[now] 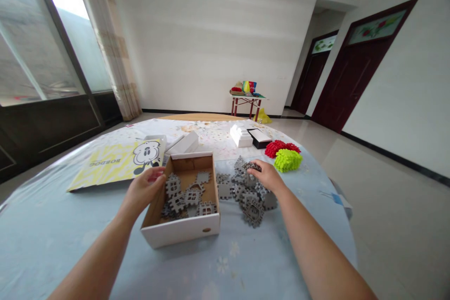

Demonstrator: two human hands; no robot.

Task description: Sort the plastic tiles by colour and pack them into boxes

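An open white cardboard box (183,234) with a brown inside stands in front of me, several grey interlocking plastic tiles (192,197) lying in it. My left hand (146,187) is at the box's left wall, thumb and fingers closed on its rim. To the right of the box lies a heap of more grey tiles (253,211), some with window-like cut-outs. Over the heap's upper right side, my right hand (269,176) pinches a grey tile (253,167); its fingertips are partly hidden, so whether it holds more than one I cannot tell.
A yellow-and-white box lid (112,161) with a cartoon dog lies at the left. Behind are white boxes (241,135) and a black-and-white box (259,137). Red pieces (279,147) and lime-green pieces (288,160) sit at the right, near the round table's edge (337,201).
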